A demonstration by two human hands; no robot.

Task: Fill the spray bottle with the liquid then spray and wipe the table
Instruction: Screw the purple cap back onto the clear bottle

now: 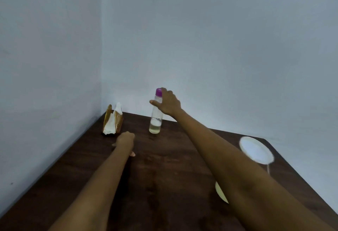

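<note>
Right hand (169,103) reaches far out, arm straight, fingers at the purple cap and thumb across the clear bottle (156,115); can't tell if I'm gripping it. Bottle stands upright at the far edge of the table (164,166), little liquid in it. Left hand (125,140) rests loosely curled, holds nothing. No readable label.

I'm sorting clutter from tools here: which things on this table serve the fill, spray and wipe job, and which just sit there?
For the job:
clear bottle with purple cap, right hand reaching around its top
tissues in the brown holder, for wiping
table

Seemingly lying about:
white round dish
pale disc, partly hidden under the right arm
</note>
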